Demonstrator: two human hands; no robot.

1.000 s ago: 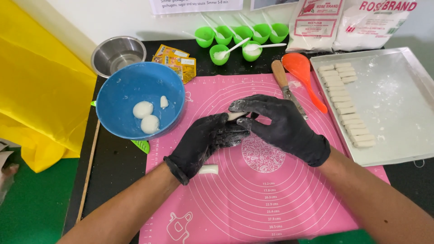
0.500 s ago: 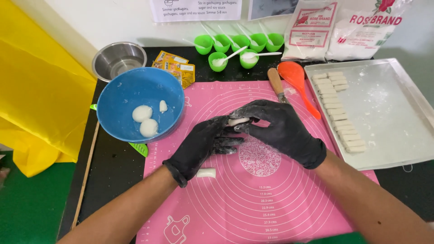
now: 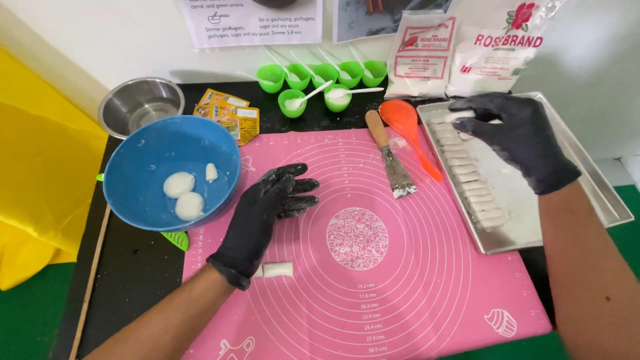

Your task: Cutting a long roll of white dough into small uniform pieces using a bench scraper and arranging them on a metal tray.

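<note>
My right hand (image 3: 517,137), in a black glove, is over the far end of the metal tray (image 3: 587,173) and pinches a small white dough piece (image 3: 460,116) at the top of a row of dough pieces (image 3: 470,175). My left hand (image 3: 267,210), also gloved and dusted with flour, rests on the pink silicone mat (image 3: 393,280) with fingers apart and nothing in it. A short white dough piece (image 3: 277,269) lies on the mat beside my left wrist. A blue bowl (image 3: 133,180) at the left holds three white dough lumps.
A dough scraper (image 3: 390,157) and an orange spoon (image 3: 408,130) lie at the mat's far right. Behind are several green cups (image 3: 320,80), two flour bags (image 3: 460,50), yellow sachets (image 3: 227,110) and a steel bowl (image 3: 140,103). A wooden stick (image 3: 90,283) lies at the left edge.
My hands were together at the mat's middle, working a dough piece. My right hand has since carried the piece to the tray, and my left hand stayed on the mat and opened.
</note>
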